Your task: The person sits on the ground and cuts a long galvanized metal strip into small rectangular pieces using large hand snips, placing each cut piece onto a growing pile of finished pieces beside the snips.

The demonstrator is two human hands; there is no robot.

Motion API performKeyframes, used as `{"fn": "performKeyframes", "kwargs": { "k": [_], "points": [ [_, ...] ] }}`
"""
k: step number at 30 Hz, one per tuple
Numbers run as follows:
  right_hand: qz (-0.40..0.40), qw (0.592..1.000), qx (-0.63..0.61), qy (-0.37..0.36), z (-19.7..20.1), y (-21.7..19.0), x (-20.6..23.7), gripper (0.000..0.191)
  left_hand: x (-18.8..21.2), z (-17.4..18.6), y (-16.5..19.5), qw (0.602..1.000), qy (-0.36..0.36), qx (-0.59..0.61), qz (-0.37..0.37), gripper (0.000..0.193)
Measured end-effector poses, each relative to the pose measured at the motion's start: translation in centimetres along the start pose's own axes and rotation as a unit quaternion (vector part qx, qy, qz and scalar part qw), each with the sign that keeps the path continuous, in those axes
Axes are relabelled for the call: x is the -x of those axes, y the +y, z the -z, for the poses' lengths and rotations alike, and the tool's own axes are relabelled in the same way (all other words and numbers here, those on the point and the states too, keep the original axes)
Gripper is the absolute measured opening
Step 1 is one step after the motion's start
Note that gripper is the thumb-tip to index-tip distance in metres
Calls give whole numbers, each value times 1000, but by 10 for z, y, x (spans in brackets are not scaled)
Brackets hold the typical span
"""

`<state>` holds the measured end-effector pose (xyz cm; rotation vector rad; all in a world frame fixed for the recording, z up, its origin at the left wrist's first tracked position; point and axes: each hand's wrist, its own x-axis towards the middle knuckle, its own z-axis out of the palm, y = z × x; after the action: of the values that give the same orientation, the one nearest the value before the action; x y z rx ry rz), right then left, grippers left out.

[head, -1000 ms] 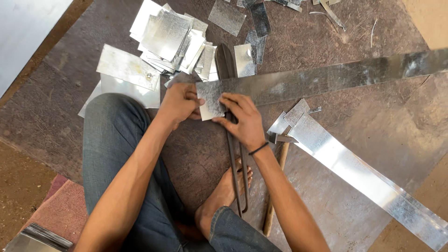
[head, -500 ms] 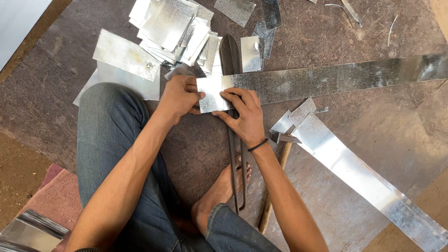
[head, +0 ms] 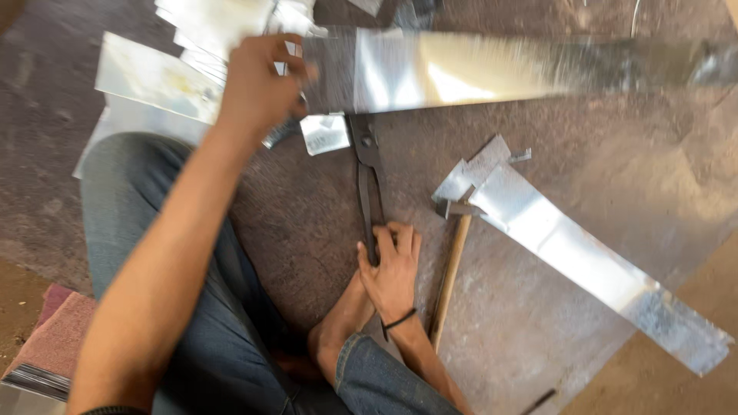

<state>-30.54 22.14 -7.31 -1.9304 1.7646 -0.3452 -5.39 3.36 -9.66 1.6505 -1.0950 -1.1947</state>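
Floor [head: 584, 323] is dull, scuffed grey-brown sheet, largest thing under both hands.

Long metal strip [head: 492, 69]: flat, shiny galvanised band, motion-blurred, runs rightward from the left-hand fingers out to the frame edge. Left hand [head: 257, 84] is raised, fingers curled round the strip's near end, thumb side pressed against it; exact pinch is blurred, but the fingers are closed on the sheet, not spread.

Second strip [head: 584, 261]: same bright metal, tapered, lies diagonally to the right of the right-hand fingers, well apart from them.

Pile of cut sheets [head: 154, 73]: flat rectangular offcuts, glossy, stacked loosely just behind and left of the left-hand fingers.

Tin snips [head: 369, 177]: dark steel, long straight handles, pivot near the strip's lower edge. Right hand [head: 392, 269] lies flat on the handle ends, fingers together and extended, fingertips touching the handles, not wrapped round.

Hammer [head: 450, 269]: wooden handle, pale, just right of the right-hand fingers; its head sits under the second strip's end.

Small offcut [head: 324, 133]: bent shiny scrap, just below the left-hand fingers.
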Motion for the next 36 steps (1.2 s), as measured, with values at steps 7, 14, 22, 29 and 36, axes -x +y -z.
{"fn": "performKeyframes", "kwargs": {
  "k": [7, 14, 22, 29, 36],
  "points": [
    [-150, 939, -258, -171, 53, 21, 21, 41, -85, 3, 9, 953, -19, -303, 10, 34],
    [-187, 944, -242, -124, 53, 7, 24, 16, -76, -5, -3, 997, 10, -58, 46, 37],
    [-207, 869, -414, -175, 58, 2, 16, 18, -80, -4, -1, 997, -11, -46, 68, 32],
    [-208, 844, -444, -216, 56, 3, 6, 71, -82, -3, -8, 999, -11, -27, 28, 20],
    [-215, 882, -364, -209, 54, 8, -14, 79, -50, -17, -13, 996, -29, 75, -30, 23]
  ]
}}
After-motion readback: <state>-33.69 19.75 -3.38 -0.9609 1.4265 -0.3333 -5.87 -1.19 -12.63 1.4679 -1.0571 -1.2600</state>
